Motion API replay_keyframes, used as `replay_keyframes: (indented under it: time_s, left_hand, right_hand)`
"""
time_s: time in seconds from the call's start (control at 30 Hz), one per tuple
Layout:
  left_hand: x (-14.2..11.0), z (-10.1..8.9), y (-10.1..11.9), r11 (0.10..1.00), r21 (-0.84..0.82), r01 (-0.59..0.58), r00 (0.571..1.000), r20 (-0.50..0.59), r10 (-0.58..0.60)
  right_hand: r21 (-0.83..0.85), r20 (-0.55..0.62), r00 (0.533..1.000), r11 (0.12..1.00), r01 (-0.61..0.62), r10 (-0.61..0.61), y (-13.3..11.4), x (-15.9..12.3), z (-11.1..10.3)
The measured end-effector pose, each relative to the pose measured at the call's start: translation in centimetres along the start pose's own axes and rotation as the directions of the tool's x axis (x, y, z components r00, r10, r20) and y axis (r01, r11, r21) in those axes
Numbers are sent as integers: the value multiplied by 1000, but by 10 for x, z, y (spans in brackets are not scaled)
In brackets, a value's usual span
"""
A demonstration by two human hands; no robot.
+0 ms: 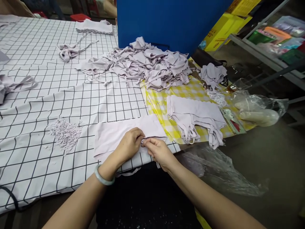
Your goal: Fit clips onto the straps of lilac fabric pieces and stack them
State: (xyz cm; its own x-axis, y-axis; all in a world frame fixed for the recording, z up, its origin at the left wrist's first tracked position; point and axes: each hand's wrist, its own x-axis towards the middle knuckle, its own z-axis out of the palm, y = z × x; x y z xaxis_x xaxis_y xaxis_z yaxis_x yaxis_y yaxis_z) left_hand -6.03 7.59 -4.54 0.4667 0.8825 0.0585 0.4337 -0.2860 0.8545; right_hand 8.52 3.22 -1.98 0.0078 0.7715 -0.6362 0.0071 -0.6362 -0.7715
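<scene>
A pale lilac fabric panel [111,135] lies flat near the table's front edge. My left hand [130,143], with a pale bangle at the wrist, has its fingers bent and pinched on the panel's front edge. Against those fingertips, my right hand [158,151] is closed in a pinch on the same edge. A tiny whitish bit shows between the two hands, too small to name. Below the edge hangs a thin strap [130,173], partly hidden by the left arm. To the right sits a stack of lilac fabric pieces with straps [197,109].
A heap of lilac fabric pieces [152,65] lies before a blue board [166,22]. Small fabric snippets [65,135] are piled at left on the checked tablecloth [35,133]. Plastic bags [259,108] and a small flat box [233,121] lie at the right edge.
</scene>
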Motion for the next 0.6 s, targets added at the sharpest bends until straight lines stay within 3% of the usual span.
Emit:
replay_keyframes:
  time_s: [0.13, 0.4, 0.6]
  left_hand:
    - [0, -1, 1, 1000, 5, -2, 1000, 14, 1]
    - [1, 0, 2, 1000, 29, -6, 1000, 15, 6]
    - [-1, -4, 2, 1000, 24, -19, 1000, 7, 19]
  right_hand:
    - [49, -42, 999, 998, 27, -25, -1, 2, 2]
    - [168, -26, 998, 984, -54, 59, -2, 6, 0]
    - [226, -74, 997, 974, -18, 35, -3, 10, -6]
